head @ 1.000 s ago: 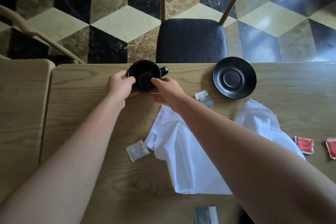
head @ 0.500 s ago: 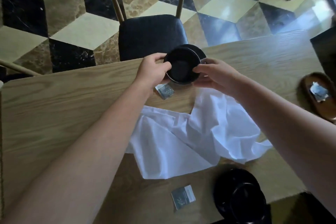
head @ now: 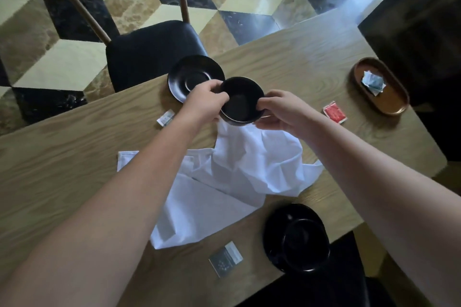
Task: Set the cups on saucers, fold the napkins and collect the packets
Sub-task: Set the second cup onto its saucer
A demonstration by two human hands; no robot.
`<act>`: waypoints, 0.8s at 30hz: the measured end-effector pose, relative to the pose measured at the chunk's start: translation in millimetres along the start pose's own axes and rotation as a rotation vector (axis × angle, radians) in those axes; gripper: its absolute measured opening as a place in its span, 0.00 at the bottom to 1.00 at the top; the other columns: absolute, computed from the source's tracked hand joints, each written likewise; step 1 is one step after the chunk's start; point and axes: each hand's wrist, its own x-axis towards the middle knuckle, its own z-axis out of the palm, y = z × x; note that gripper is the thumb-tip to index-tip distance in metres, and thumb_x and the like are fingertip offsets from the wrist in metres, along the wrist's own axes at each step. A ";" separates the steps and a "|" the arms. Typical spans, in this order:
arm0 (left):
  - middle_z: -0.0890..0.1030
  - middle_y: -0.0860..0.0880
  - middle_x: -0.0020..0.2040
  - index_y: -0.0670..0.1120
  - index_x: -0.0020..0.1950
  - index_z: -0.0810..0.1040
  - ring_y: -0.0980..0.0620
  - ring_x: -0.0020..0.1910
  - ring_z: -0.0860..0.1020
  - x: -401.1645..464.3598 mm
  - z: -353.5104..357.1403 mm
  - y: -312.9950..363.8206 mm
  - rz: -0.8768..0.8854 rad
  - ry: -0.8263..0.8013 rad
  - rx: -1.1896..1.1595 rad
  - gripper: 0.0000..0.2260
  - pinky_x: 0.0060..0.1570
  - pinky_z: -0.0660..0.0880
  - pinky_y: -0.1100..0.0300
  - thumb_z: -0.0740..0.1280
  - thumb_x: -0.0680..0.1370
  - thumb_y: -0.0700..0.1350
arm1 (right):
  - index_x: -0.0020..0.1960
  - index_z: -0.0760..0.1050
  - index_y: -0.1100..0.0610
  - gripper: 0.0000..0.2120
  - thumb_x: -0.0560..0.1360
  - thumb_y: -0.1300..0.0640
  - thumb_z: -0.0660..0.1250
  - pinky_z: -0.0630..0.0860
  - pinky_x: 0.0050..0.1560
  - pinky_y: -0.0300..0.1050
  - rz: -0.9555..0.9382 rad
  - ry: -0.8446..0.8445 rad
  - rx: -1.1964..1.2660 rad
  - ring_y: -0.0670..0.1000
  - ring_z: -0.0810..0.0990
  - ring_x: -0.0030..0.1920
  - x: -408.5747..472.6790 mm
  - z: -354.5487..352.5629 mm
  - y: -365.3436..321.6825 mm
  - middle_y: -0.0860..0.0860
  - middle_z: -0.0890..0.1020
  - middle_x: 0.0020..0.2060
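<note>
A black cup (head: 241, 101) is held above the table by both hands: my left hand (head: 203, 102) grips its left rim and my right hand (head: 280, 113) its right side. An empty black saucer (head: 189, 76) lies just left of the cup, near the table's far edge. A second black cup on its saucer (head: 298, 237) stands at the near right. A crumpled white napkin (head: 224, 182) spreads under my arms. Packets lie loose: a small white one (head: 165, 117), a red one (head: 334, 112) and a grey one (head: 225, 258).
A brown oval wooden tray (head: 389, 102) at the far right holds a crumpled packet (head: 373, 83). A black-seated chair (head: 152, 50) stands beyond the wooden table (head: 62, 152). The table's right edge runs close to the tray.
Both hands have lifted the black cup off the table and carried it right, beside the empty saucer. My view has swung right, bringing the tray and the second cup into sight.
</note>
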 end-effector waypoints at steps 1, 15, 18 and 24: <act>0.84 0.52 0.43 0.52 0.55 0.83 0.48 0.47 0.84 1.9 -0.6 2.0 0.058 -0.009 0.106 0.15 0.51 0.82 0.49 0.64 0.74 0.40 | 0.52 0.79 0.58 0.10 0.71 0.63 0.67 0.84 0.43 0.47 -0.013 0.006 -0.035 0.54 0.87 0.38 -0.3 -2.6 0.9 0.55 0.85 0.40; 0.82 0.38 0.49 0.40 0.50 0.79 0.37 0.49 0.83 4.5 14.2 15.4 0.024 0.165 -0.013 0.10 0.35 0.84 0.43 0.61 0.72 0.36 | 0.60 0.77 0.56 0.17 0.73 0.63 0.62 0.86 0.41 0.48 -0.229 0.142 -0.255 0.54 0.85 0.48 -5.5 5.6 -30.2 0.57 0.83 0.50; 0.85 0.45 0.43 0.47 0.47 0.84 0.43 0.48 0.83 14.1 -1.6 20.9 0.074 0.189 0.074 0.09 0.45 0.82 0.50 0.66 0.72 0.38 | 0.54 0.77 0.55 0.12 0.73 0.63 0.63 0.86 0.41 0.48 -0.189 0.090 -0.235 0.54 0.87 0.44 -0.7 14.2 -34.0 0.56 0.84 0.44; 0.83 0.45 0.49 0.45 0.53 0.80 0.46 0.45 0.82 22.9 -46.1 34.2 -0.043 0.274 -0.231 0.12 0.50 0.82 0.49 0.75 0.72 0.46 | 0.60 0.76 0.63 0.16 0.73 0.65 0.61 0.85 0.47 0.58 -0.102 0.048 0.072 0.65 0.87 0.44 21.2 45.3 -50.7 0.65 0.84 0.45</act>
